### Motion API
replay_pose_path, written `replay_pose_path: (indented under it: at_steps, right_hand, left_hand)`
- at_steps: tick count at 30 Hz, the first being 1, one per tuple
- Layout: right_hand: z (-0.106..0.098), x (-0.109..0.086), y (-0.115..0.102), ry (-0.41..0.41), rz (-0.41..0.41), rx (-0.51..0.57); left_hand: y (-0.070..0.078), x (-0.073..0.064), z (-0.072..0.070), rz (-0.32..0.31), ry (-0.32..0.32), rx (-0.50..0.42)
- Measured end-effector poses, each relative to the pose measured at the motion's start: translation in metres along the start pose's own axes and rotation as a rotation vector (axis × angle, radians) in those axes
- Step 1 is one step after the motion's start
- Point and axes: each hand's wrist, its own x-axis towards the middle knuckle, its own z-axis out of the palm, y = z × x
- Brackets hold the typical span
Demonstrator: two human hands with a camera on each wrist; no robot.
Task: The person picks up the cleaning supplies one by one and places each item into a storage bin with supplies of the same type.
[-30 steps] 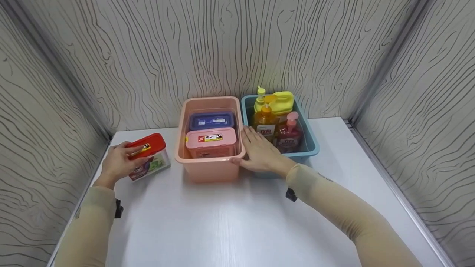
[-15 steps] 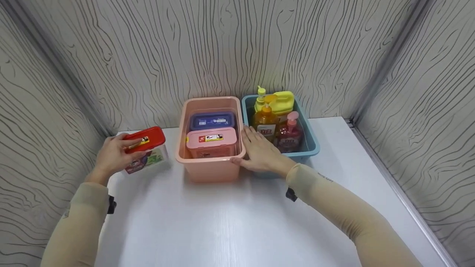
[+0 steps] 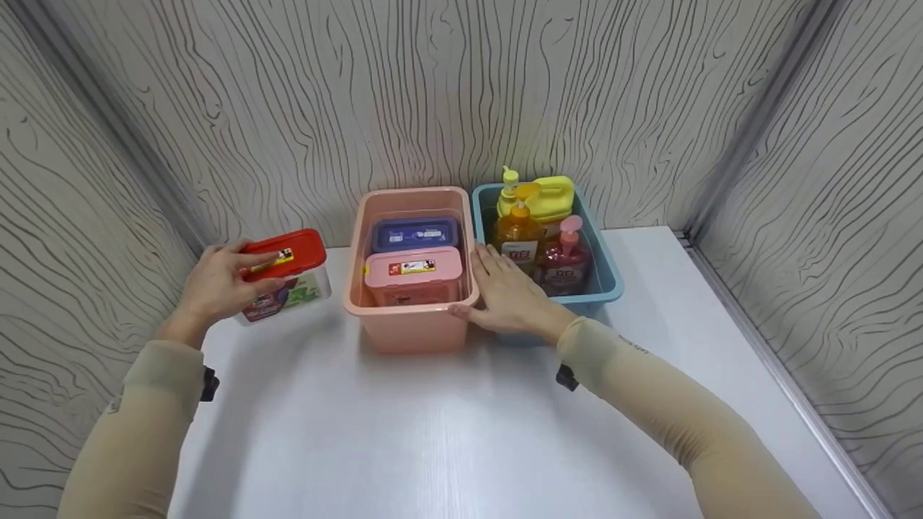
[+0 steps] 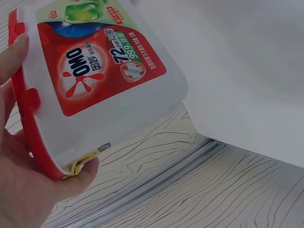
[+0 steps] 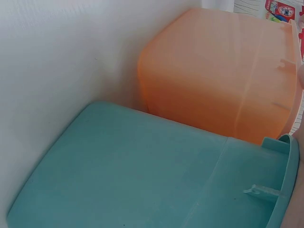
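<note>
My left hand [image 3: 223, 288] grips a laundry capsule box [image 3: 306, 288] by its red lid, at the left of the head view. It is tilted and appears raised off the table. Up close in the left wrist view, the white box [image 4: 128, 107] shows a red and green OMO label. My right hand [image 3: 515, 299] rests, fingers extended, where the pink bin [image 3: 411, 331] and the blue bin [image 3: 613, 281] meet. Its thumb touches the pink bin's front rim. Inside the pink bin sit a pink-lidded box [image 3: 411, 267] and a blue-lidded box [image 3: 414, 234].
The blue bin holds an orange pump bottle [image 3: 518, 234], a dark pink pump bottle [image 3: 564, 263], a yellow-topped pump bottle [image 3: 508, 198] and a yellow jug [image 3: 555, 198]. Wood-patterned panels [image 3: 418, 86] enclose the white table [image 3: 404, 432] at the back and both sides.
The left hand has raised the red-lidded laundry capsule box and moved it slightly farther back. The right hand has stayed at the bins' rims.
</note>
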Motion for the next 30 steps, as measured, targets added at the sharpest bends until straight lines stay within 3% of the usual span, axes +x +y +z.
replay_pose_path:
  at_steps: [10,18,30]
  right_hand:
    - [0.001,0.001,0.000,-0.009,0.015,0.009]
    - [0.000,0.001,0.001,-0.014,0.026,0.017]
    - [0.000,0.001,0.000,-0.006,0.020,0.008]
  left_hand:
    - [0.011,0.000,-0.015,-0.002,-0.003,-0.019]
    - [0.028,0.003,-0.025,-0.002,0.003,-0.026]
    - [0.045,0.009,-0.031,0.009,0.031,-0.064]
